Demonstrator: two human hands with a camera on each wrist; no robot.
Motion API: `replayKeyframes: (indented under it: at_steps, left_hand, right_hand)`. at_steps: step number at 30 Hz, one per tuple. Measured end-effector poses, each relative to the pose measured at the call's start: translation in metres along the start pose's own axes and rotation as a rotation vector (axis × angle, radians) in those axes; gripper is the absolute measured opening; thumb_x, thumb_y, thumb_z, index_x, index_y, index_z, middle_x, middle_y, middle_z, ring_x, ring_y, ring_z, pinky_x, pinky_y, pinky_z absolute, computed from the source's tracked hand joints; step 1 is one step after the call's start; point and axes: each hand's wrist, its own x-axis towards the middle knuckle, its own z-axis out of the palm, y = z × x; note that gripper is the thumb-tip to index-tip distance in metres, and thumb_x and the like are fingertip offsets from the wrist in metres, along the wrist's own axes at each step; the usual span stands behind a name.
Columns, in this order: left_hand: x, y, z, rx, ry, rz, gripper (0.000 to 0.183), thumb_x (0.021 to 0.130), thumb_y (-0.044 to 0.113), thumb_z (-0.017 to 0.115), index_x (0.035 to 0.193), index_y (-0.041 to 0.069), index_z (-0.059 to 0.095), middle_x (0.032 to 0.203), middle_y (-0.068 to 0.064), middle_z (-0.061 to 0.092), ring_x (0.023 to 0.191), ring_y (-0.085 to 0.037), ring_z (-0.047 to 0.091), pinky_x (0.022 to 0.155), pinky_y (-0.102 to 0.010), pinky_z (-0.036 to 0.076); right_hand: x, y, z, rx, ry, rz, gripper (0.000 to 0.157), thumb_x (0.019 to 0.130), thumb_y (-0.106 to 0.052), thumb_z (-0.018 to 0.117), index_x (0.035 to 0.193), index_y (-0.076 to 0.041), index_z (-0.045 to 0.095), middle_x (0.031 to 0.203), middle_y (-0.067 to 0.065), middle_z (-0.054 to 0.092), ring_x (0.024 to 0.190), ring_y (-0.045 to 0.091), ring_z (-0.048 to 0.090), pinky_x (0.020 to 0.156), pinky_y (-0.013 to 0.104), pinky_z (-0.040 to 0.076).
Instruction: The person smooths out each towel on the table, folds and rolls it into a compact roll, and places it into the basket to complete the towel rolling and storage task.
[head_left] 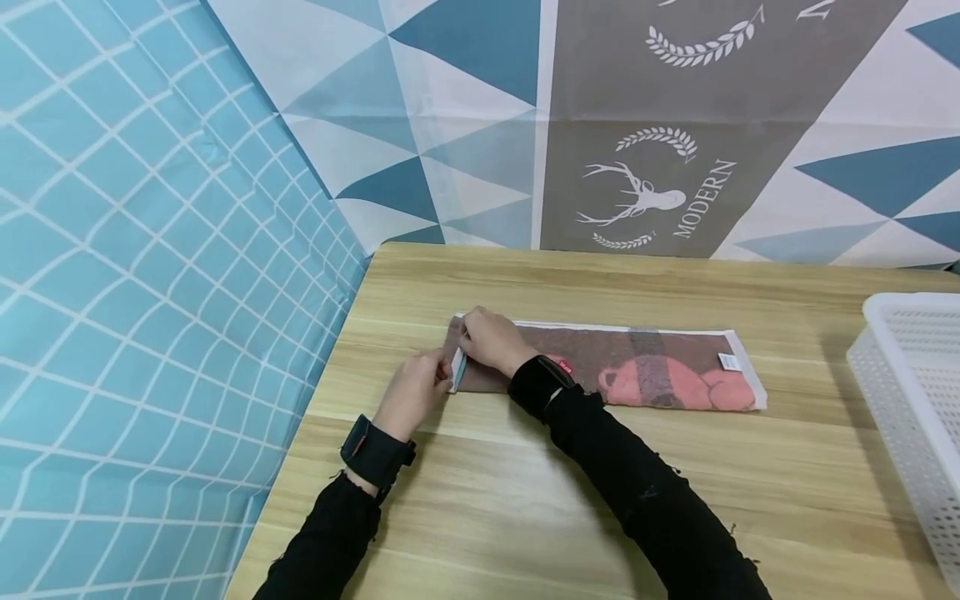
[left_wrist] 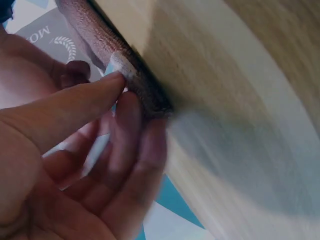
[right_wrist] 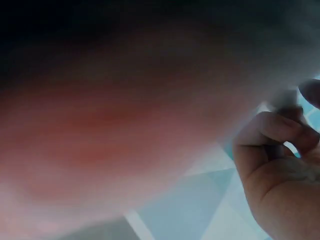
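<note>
A long, narrow folded towel [head_left: 540, 342], brown with pink bear figures and white edging, lies across the table. Its left end is turned over in a small fold. At the near corner of that fold, my left hand [head_left: 411, 387] pinches the edge between thumb and fingers; the left wrist view shows the pinched white edging [left_wrist: 125, 65] close up. My right hand [head_left: 491, 337] reaches over the towel and grips the far part of the same fold with curled fingers. A blurred, reddish surface covers much of the right wrist view.
The wooden table [head_left: 465, 500] ends at a patterned cloth wall [head_left: 480, 125] behind and a blue checked cloth [head_left: 150, 292] to the left. A white perforated plastic basket [head_left: 885, 400] stands at the right edge. A small white label [head_left: 730, 362] shows near the towel's right end.
</note>
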Motion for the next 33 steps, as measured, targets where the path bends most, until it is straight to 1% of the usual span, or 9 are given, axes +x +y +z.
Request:
replayKeyframes:
  at_steps: [2,6,11,15,18,19,24,28,33]
  left_hand:
    - [-0.001,0.002,0.000,0.036,-0.001,-0.090,0.017,0.085,0.009,0.078,0.080,0.008,0.062,0.077,-0.003,0.059,0.067,-0.015,0.054,0.058,-0.030,0.044]
    - [-0.002,0.009,-0.001,0.132,0.032,-0.213,0.025,0.084,0.023,0.081,0.072,0.012,0.063,0.071,-0.002,0.058,0.059,-0.015,0.053,0.049,-0.029,0.039]
    - [-0.001,0.017,0.003,0.118,0.042,-0.197,0.024,0.084,0.020,0.080,0.073,0.011,0.061,0.069,-0.002,0.060,0.058,-0.016,0.054,0.048,-0.029,0.039]
    - [-0.001,0.021,0.007,0.098,0.075,-0.179,0.021,0.083,0.011,0.079,0.077,0.010,0.059,0.072,-0.003,0.057,0.061,-0.017,0.053,0.051,-0.029,0.039]
    - [-0.001,0.024,0.013,0.130,0.139,-0.134,0.020,0.080,0.002,0.076,0.078,0.009,0.058,0.071,-0.003,0.055,0.059,-0.018,0.051,0.050,-0.030,0.038]
    - [-0.001,0.025,0.015,0.149,0.161,-0.108,0.018,0.079,0.001,0.075,0.080,0.009,0.059,0.071,-0.004,0.055,0.059,-0.018,0.051,0.049,-0.031,0.038]
    - [-0.001,0.035,0.028,0.255,0.239,0.026,0.019,0.076,-0.005,0.071,0.092,0.004,0.066,0.076,-0.007,0.058,0.062,-0.020,0.055,0.050,-0.033,0.045]
    - [-0.001,0.042,0.032,0.300,0.241,0.107,0.014,0.078,-0.006,0.073,0.083,0.004,0.065,0.083,-0.008,0.060,0.068,-0.021,0.055,0.058,-0.032,0.047]
    - [-0.002,0.048,0.033,0.336,0.211,0.209,0.016,0.079,-0.001,0.077,0.081,0.007,0.063,0.086,-0.007,0.063,0.072,-0.021,0.056,0.064,-0.031,0.047]
  right_hand:
    - [0.000,-0.002,-0.002,-0.012,-0.019,-0.006,0.025,0.100,-0.023,0.059,0.080,-0.008,0.062,0.090,0.008,0.058,0.070,0.016,0.049,0.063,0.027,0.037]
    - [-0.001,-0.002,-0.005,-0.030,-0.052,-0.010,0.016,0.097,-0.025,0.065,0.094,-0.009,0.064,0.096,0.006,0.062,0.081,0.018,0.055,0.069,0.030,0.044]
    - [-0.001,0.005,-0.009,-0.041,-0.073,0.010,0.013,0.099,-0.013,0.062,0.109,-0.006,0.064,0.108,0.008,0.066,0.089,0.021,0.060,0.080,0.035,0.049]
    - [-0.002,0.007,-0.010,-0.051,-0.052,-0.003,0.013,0.097,-0.011,0.064,0.109,-0.008,0.064,0.110,0.009,0.063,0.096,0.022,0.059,0.082,0.035,0.049]
    - [-0.002,0.007,-0.010,-0.056,0.001,-0.009,0.004,0.096,-0.011,0.066,0.098,-0.008,0.065,0.099,0.008,0.061,0.089,0.021,0.057,0.075,0.033,0.047]
    - [-0.002,0.006,-0.009,-0.049,0.020,-0.010,0.006,0.097,-0.011,0.064,0.093,-0.007,0.064,0.092,0.008,0.059,0.084,0.021,0.056,0.072,0.032,0.046]
    - [-0.004,0.006,-0.008,-0.003,0.074,0.004,0.037,0.104,-0.033,0.051,0.075,-0.013,0.061,0.067,0.003,0.052,0.061,0.017,0.053,0.060,0.028,0.040]
    - [-0.007,0.007,-0.009,-0.010,0.070,0.045,0.042,0.100,-0.050,0.052,0.074,-0.018,0.061,0.062,0.001,0.052,0.058,0.017,0.054,0.057,0.029,0.039]
    - [-0.008,0.010,-0.012,-0.030,0.043,0.116,0.033,0.098,-0.035,0.060,0.072,-0.015,0.058,0.065,0.002,0.055,0.060,0.019,0.055,0.058,0.031,0.040]
